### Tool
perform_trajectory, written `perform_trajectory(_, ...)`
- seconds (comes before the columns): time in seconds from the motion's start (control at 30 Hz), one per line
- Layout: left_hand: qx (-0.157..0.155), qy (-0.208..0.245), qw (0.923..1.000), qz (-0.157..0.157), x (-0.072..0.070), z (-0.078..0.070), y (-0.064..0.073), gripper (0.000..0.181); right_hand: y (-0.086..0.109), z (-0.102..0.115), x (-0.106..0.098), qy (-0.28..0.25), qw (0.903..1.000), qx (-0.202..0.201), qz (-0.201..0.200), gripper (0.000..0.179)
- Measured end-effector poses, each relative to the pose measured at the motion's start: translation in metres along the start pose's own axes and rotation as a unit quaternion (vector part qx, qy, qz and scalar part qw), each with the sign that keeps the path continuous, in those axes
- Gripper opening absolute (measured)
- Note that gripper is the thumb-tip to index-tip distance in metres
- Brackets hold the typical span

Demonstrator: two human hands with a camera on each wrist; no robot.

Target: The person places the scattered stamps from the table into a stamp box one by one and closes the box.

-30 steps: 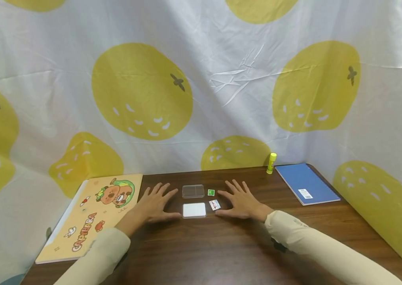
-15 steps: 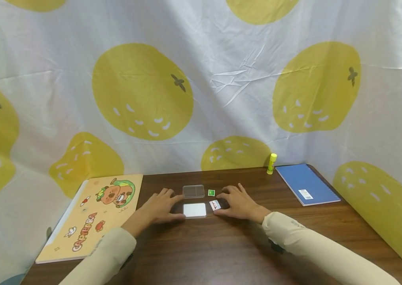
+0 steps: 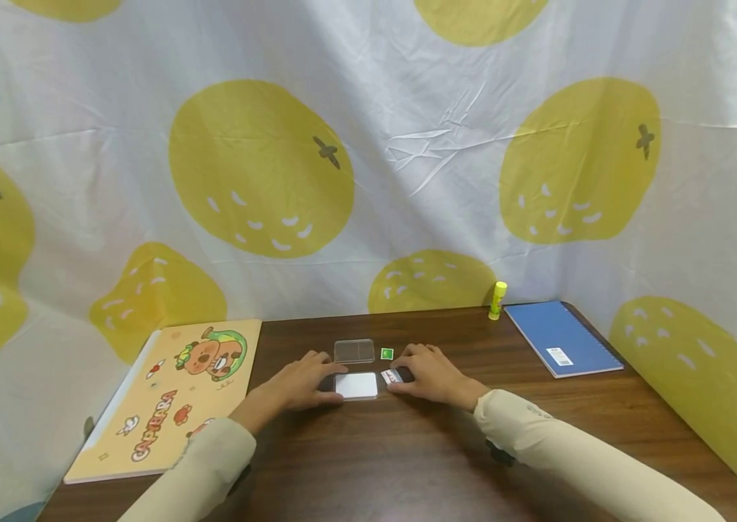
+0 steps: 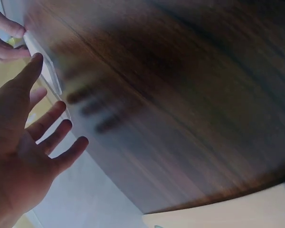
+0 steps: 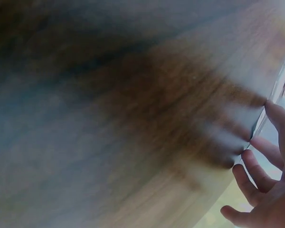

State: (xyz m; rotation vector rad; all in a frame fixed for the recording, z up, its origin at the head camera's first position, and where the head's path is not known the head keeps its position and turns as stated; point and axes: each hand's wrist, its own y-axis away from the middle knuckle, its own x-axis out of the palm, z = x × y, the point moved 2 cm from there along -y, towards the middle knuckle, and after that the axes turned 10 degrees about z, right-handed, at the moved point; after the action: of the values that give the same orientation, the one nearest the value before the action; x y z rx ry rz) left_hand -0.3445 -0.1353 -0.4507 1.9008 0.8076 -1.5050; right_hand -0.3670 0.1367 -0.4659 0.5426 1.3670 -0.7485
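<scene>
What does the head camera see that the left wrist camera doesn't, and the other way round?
Only the head view shows the yellow tube, the blue notebook and the green square. Only the left wrist view shows clear finger-shaped shadows. Both show the left hand, right hand, white card and wooden table.

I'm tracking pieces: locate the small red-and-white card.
In the head view, the small red-and-white card is just right of the white rectangular piece, between the thumb and fingers of the right hand.
</scene>
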Motion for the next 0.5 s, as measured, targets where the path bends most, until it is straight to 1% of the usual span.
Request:
perform_trajectory(0.13,0.004,0.017,0.9999,-0.002,0.0018,0.0014,-0.0017,0.051,-0.0008,0.0005,-0.0006,-0.018,0.9998,-0.011,-0.001,0.038)
perform_trajectory(0.27,0.000,0.031,0.9995,-0.001,0.0037,0.0030,-0.0030,0.049,-0.0016,0.0012,-0.0025,-0.034,0.9992,-0.019,0.002,0.034)
perform_trajectory(0.4,-0.006,0.046,0.9989,0.000,0.0055,0.0045,-0.0040,0.048,-0.0025,0.0011,-0.0031,-0.043,0.9988,-0.018,0.012,0.032)
perform_trajectory(0.5,-0.010,0.054,0.9985,-0.003,0.0063,0.0051,-0.0043,0.049,-0.0028,0.0007,-0.0039,-0.067,0.9974,-0.018,0.022,0.030)
